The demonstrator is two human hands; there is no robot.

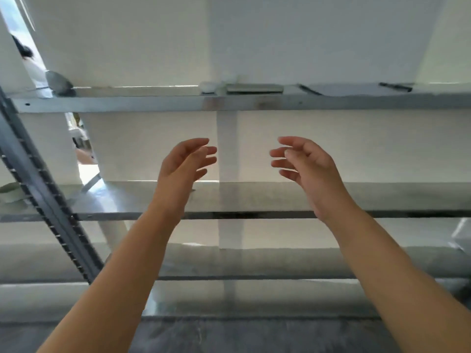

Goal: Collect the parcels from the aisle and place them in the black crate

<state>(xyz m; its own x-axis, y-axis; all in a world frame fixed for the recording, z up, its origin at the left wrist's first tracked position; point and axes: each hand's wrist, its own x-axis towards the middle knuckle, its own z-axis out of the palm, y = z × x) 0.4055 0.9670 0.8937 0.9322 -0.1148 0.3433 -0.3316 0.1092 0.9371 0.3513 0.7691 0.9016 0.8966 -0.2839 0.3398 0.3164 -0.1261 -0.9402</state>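
Empty left hand (pixel 187 159) and right hand (pixel 303 161) raised before a metal rack (pixel 51 200).
Head view: both hands hover apart, palms facing each other, fingers loosely spread and slightly curled, gripping nothing. Above them, on the top shelf (pixel 153 104), a flat grey parcel (pixel 254 88) lies beside a small white parcel (pixel 209 86); a grey pouch (pixel 60 82) sits far left.

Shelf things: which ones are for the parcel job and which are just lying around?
For the job: left hand, right hand, both empty; flat grey packet and rounded grey bundle on the top shelf, probably parcels.
Just there: metal upright, person in the background. No crate in view.
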